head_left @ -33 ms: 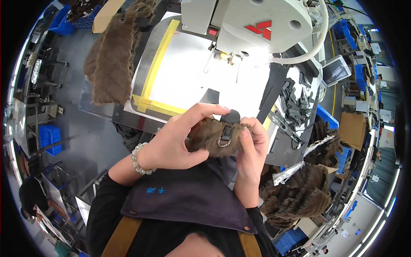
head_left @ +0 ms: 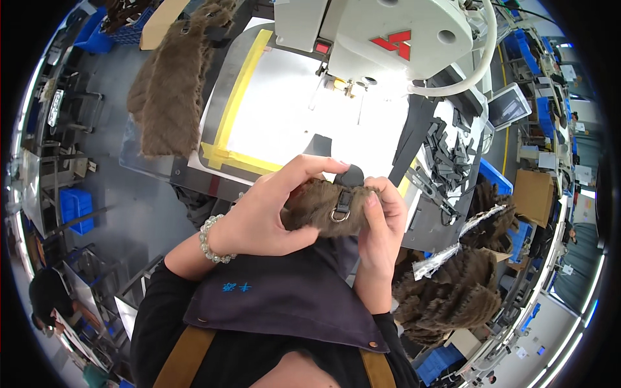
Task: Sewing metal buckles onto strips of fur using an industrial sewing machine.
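Between both hands, in front of my chest, is a brown faux-fur piece. A short black strap with a metal D-ring is attached to it. A rounded black tab sticks up at its far edge. My left hand is wrapped round the left end, with its index fingertip against the tab. My right hand pinches the right end, thumb on the fur beside the strap. The fingers behind the piece are partly hidden. Just beyond lies the lit white work surface of a sewing machine.
Long brown fur pieces hang over the table's left side. Many black strap pieces and scissors lie right of the machine. More brown fur is piled at my right. Yellow tape borders the work surface.
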A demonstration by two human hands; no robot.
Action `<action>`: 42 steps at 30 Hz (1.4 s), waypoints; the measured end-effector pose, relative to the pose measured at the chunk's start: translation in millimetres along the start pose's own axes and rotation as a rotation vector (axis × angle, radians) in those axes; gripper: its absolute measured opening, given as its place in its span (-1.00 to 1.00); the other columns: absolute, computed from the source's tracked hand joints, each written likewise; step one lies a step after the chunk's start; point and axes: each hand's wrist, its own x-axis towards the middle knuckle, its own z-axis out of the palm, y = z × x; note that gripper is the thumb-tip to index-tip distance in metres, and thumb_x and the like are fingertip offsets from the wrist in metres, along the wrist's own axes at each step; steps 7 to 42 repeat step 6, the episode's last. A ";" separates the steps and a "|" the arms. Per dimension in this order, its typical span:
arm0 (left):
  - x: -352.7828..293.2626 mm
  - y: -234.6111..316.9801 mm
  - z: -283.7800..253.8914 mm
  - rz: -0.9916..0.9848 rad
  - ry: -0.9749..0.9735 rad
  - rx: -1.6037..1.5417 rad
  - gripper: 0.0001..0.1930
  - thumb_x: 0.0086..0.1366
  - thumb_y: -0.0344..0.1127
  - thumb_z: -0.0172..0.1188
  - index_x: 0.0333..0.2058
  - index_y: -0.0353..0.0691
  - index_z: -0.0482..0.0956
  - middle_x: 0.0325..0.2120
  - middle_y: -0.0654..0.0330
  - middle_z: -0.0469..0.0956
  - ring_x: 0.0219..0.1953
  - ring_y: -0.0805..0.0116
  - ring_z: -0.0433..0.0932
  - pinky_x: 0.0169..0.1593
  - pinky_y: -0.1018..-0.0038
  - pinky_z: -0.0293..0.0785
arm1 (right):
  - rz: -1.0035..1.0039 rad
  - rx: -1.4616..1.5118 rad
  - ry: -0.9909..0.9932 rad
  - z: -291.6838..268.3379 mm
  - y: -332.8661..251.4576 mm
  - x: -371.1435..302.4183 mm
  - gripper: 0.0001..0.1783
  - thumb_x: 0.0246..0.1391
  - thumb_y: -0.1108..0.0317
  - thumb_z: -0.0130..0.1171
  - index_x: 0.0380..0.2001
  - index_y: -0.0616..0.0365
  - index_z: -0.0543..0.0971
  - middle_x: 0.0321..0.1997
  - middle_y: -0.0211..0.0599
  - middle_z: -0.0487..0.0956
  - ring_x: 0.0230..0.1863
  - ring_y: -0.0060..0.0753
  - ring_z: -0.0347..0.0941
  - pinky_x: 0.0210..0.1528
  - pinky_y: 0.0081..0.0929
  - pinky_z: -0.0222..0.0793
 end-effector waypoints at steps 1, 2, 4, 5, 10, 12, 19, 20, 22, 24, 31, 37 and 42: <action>1.4 1.5 -0.1 -0.003 -0.001 0.003 -0.32 -0.07 -0.57 0.17 0.14 -0.20 0.33 -0.01 0.19 0.43 -0.18 0.42 0.49 -0.13 0.53 0.43 | 0.040 0.031 0.008 0.0 -0.1 -0.6 -0.86 0.21 0.39 0.10 -0.29 0.27 0.50 -0.41 -0.56 0.45 -0.39 -0.81 0.25 -0.32 -0.81 0.12; 3.1 3.7 -0.6 -0.001 -0.018 0.032 -0.32 -0.05 -0.53 0.23 0.14 -0.18 0.33 0.00 0.18 0.43 -0.14 0.38 0.50 -0.08 0.51 0.43 | 0.041 0.034 0.008 -0.2 -0.3 -1.3 -0.86 0.21 0.39 0.10 -0.29 0.27 0.50 -0.41 -0.56 0.45 -0.39 -0.81 0.25 -0.32 -0.81 0.12; 4.2 4.0 -2.9 -0.001 -0.034 0.064 -0.32 -0.04 -0.49 0.29 0.14 -0.16 0.34 0.00 0.17 0.43 -0.10 0.34 0.51 -0.03 0.48 0.43 | 0.061 0.045 0.012 -0.9 -0.4 -2.6 -0.82 0.24 0.34 0.07 -0.29 0.26 0.51 -0.40 -0.55 0.45 -0.37 -0.80 0.26 -0.29 -0.79 0.14; 4.6 2.9 -4.4 0.009 -0.084 0.097 -0.30 -0.04 -0.43 0.34 0.14 -0.14 0.33 0.06 0.13 0.40 -0.04 0.31 0.50 -0.01 0.46 0.43 | 0.065 0.062 0.005 -1.1 0.1 -3.3 -0.83 0.23 0.35 0.09 -0.28 0.26 0.51 -0.40 -0.54 0.47 -0.36 -0.79 0.27 -0.29 -0.78 0.16; 5.2 1.1 -5.4 0.020 -0.136 0.128 -0.28 -0.04 -0.37 0.40 0.15 -0.13 0.32 0.12 0.08 0.37 0.02 0.28 0.49 0.01 0.44 0.42 | 0.067 0.078 0.001 -1.6 0.5 -4.1 -0.83 0.21 0.35 0.10 -0.27 0.26 0.51 -0.39 -0.54 0.48 -0.36 -0.79 0.28 -0.29 -0.77 0.18; 5.2 1.1 -5.4 0.020 -0.136 0.128 -0.28 -0.04 -0.37 0.40 0.15 -0.13 0.32 0.12 0.08 0.37 0.02 0.28 0.49 0.01 0.44 0.42 | 0.067 0.078 0.001 -1.6 0.5 -4.1 -0.83 0.21 0.35 0.10 -0.27 0.26 0.51 -0.39 -0.54 0.48 -0.36 -0.79 0.28 -0.29 -0.77 0.18; 5.2 1.1 -5.4 0.020 -0.136 0.128 -0.28 -0.04 -0.37 0.40 0.15 -0.13 0.32 0.12 0.08 0.37 0.02 0.28 0.49 0.01 0.44 0.42 | 0.067 0.078 0.001 -1.6 0.5 -4.1 -0.83 0.21 0.35 0.10 -0.27 0.26 0.51 -0.39 -0.54 0.48 -0.36 -0.79 0.28 -0.29 -0.77 0.18; 5.2 1.1 -5.4 0.020 -0.136 0.128 -0.28 -0.04 -0.37 0.40 0.15 -0.13 0.32 0.12 0.08 0.37 0.02 0.28 0.49 0.01 0.44 0.42 | 0.067 0.078 0.001 -1.6 0.5 -4.1 -0.83 0.21 0.35 0.10 -0.27 0.26 0.51 -0.39 -0.54 0.48 -0.36 -0.79 0.28 -0.29 -0.77 0.18; 5.2 1.1 -5.4 0.020 -0.136 0.128 -0.28 -0.04 -0.37 0.40 0.15 -0.13 0.32 0.12 0.08 0.37 0.02 0.28 0.49 0.01 0.44 0.42 | 0.067 0.078 0.001 -1.6 0.5 -4.1 -0.83 0.21 0.35 0.10 -0.27 0.26 0.51 -0.39 -0.54 0.48 -0.36 -0.79 0.28 -0.29 -0.77 0.18; 5.2 1.1 -5.4 0.020 -0.136 0.128 -0.28 -0.04 -0.37 0.40 0.15 -0.13 0.32 0.12 0.08 0.37 0.02 0.28 0.49 0.01 0.44 0.42 | 0.067 0.078 0.001 -1.6 0.5 -4.1 -0.83 0.21 0.35 0.10 -0.27 0.26 0.51 -0.39 -0.54 0.48 -0.36 -0.79 0.28 -0.29 -0.77 0.18; 5.2 1.1 -5.4 0.020 -0.136 0.128 -0.28 -0.04 -0.37 0.40 0.15 -0.13 0.32 0.12 0.08 0.37 0.02 0.28 0.49 0.01 0.44 0.42 | 0.067 0.078 0.001 -1.6 0.5 -4.1 -0.83 0.21 0.35 0.10 -0.27 0.26 0.51 -0.39 -0.54 0.48 -0.36 -0.79 0.28 -0.29 -0.77 0.18; 5.2 1.1 -5.4 0.020 -0.136 0.128 -0.28 -0.04 -0.37 0.40 0.15 -0.13 0.32 0.12 0.08 0.37 0.02 0.28 0.49 0.01 0.44 0.42 | 0.067 0.078 0.001 -1.6 0.5 -4.1 -0.83 0.21 0.35 0.10 -0.27 0.26 0.51 -0.39 -0.54 0.48 -0.36 -0.79 0.28 -0.29 -0.77 0.18; 5.2 1.1 -5.4 0.020 -0.136 0.128 -0.28 -0.04 -0.37 0.40 0.15 -0.13 0.32 0.12 0.08 0.37 0.02 0.28 0.49 0.01 0.44 0.42 | 0.067 0.078 0.001 -1.6 0.5 -4.1 -0.83 0.21 0.35 0.10 -0.27 0.26 0.51 -0.39 -0.54 0.48 -0.36 -0.79 0.28 -0.29 -0.77 0.18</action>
